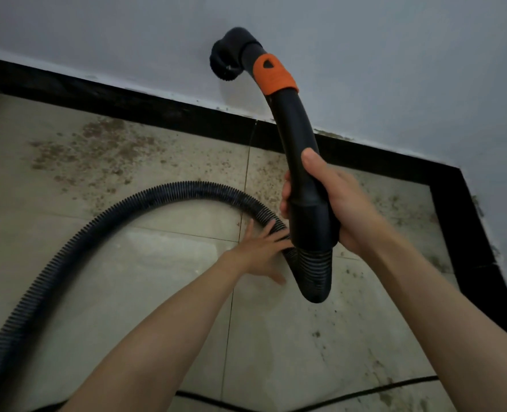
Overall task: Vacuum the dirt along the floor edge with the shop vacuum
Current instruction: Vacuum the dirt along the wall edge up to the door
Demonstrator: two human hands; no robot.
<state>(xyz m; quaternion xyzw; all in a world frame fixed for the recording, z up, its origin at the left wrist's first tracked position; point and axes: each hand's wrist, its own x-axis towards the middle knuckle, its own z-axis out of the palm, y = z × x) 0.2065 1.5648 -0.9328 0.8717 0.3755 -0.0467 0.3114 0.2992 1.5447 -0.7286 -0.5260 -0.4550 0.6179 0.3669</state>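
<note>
Gripping the black curved wand [301, 162] of the shop vacuum, the right hand [335, 203] wraps its fingers and thumb around the lower handle and lifts it off the floor. The left hand [264, 251], fingers spread and fairly straight, touches the ribbed hose [97, 221] just below the handle without closing on it. An orange collar [273, 74] joins the wand to a round brush nozzle [225, 59], raised in front of the pale wall [395, 55]. Brown dirt [97, 147] lies scattered on the tiled floor [163, 292] along the black skirting [145, 105]. A thin black cable [395, 385] crosses the near floor.
</note>
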